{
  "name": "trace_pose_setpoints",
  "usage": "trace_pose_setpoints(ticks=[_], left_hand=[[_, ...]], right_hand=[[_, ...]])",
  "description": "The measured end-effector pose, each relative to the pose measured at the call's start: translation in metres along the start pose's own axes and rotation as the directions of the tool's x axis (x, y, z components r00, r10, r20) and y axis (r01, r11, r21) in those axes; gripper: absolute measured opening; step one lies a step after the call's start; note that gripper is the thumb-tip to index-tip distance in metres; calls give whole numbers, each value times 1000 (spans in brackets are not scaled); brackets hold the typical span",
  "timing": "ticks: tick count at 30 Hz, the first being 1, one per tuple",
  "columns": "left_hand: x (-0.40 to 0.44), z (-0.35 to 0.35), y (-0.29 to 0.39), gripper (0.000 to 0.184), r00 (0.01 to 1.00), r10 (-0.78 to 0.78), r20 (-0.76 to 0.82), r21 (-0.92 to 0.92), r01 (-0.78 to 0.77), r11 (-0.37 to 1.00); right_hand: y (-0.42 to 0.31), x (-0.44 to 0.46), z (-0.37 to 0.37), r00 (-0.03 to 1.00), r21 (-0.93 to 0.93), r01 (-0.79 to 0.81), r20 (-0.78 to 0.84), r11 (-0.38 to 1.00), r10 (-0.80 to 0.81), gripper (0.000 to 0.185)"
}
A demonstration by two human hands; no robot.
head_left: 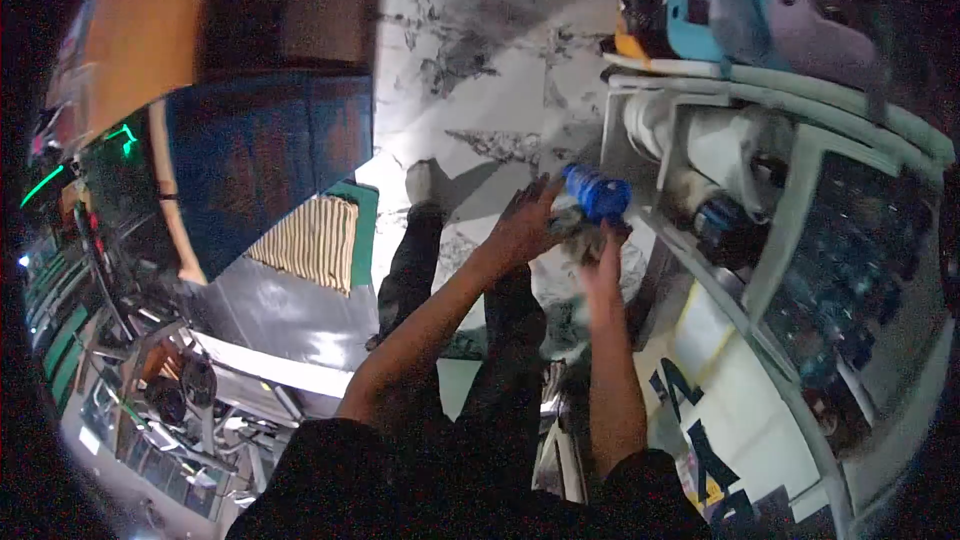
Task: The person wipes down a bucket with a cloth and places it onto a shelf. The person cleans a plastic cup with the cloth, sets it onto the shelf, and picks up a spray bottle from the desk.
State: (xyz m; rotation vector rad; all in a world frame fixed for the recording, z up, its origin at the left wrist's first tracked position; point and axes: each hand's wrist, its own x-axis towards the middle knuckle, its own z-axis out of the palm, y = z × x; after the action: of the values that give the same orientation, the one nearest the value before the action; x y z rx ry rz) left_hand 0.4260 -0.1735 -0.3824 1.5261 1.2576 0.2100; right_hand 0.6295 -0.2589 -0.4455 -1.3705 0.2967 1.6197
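Both hands are in front of my legs, close together. A blue plastic bottle-like thing [598, 192] lies tilted just above my right hand [606, 258], whose fingers are closed around its lower end. My left hand [528, 220] is beside it on the left, fingers stretched out and apart, their tips close to the blue thing. Between the two hands hangs a crumpled greyish, cloth-like piece [580, 240]. It is blurred, and whether the left thumb touches it I cannot tell.
To the right stands a glass-fronted case [775, 290] with a white machine-like object [715, 145] inside. Teal and lilac objects [735, 10] are on top. A dark blue panel [270, 160] and striped fabric [310, 240] are at left. Below lies a marble-patterned floor [470, 70].
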Motion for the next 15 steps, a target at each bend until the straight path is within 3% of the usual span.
trace_pose_setpoints(ticks=[1, 4, 6, 8, 10, 11, 13, 15], left_hand=[[5, 17, -23, 79, 995, 30, -91, -15, -31, 999], [16, 24, -63, 73, 996, 35, -84, -32, -38, 999], [18, 31, -94, 68, 999, -20, -36, -11, 19, 1000], [16, 39, -121, 66, 997, -78, -16, -6, 78, 997], [10, 48, -142, 59, 997, -58, -54, 1, 58, 998], [9, 50, -148, 55, 996, -74, -47, 9, 75, 997], [3, 60, -158, 51, 993, -96, -66, 28, 98, 995], [1, 64, -164, 50, 992, -125, -17, 30, 126, 992]], right_hand=[[4, 30, -3, 984, 87, 55, -174, 995, -39, 25], [0, 120, -35, 940, 327, 20, 315, 945, -129, 24], [-6, 172, -60, 900, 353, -87, 428, 932, -78, 27], [-14, 209, -81, 932, 381, -224, 351, 897, 83, 31], [-18, 223, -63, 999, 442, 19, 25, 897, -34, 34], [-19, 228, -57, 985, 440, 147, -144, 886, -92, 36], [-19, 251, -78, 971, 404, 236, -121, 884, -204, 31], [-32, 333, -206, 975, 398, 211, -150, 893, -163, 46]])
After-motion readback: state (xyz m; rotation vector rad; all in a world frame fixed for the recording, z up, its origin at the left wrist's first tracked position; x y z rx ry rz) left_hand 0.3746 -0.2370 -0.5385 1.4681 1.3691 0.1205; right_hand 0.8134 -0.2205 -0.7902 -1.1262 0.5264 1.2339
